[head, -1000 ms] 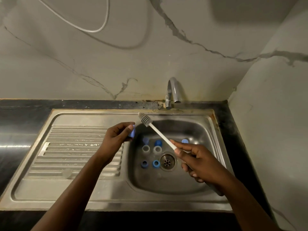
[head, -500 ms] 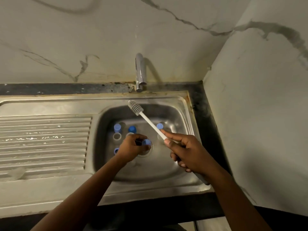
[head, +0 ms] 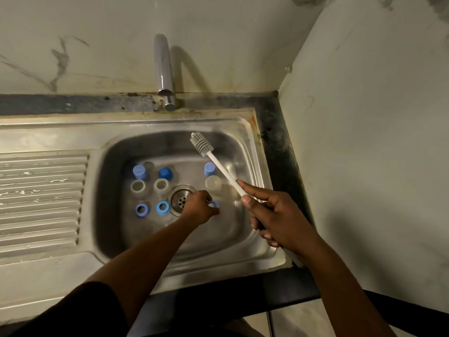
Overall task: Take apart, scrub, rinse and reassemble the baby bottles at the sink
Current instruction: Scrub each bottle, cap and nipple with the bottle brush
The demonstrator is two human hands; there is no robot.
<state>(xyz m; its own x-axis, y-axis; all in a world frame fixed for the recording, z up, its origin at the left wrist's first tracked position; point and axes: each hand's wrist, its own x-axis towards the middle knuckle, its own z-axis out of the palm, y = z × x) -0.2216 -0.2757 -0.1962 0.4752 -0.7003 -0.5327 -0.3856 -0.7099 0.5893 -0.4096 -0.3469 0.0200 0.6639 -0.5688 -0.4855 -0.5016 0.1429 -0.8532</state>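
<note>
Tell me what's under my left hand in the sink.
The left hand pinches a blue ring beside the drain; the hand hides part of both.

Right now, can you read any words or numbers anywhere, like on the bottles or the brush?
None can be read.
No words, numbers or signs show on the brush, caps, bottles, tap, sink, or the ring in the left hand.
Any marks on the bottles are too small to tell.
</note>
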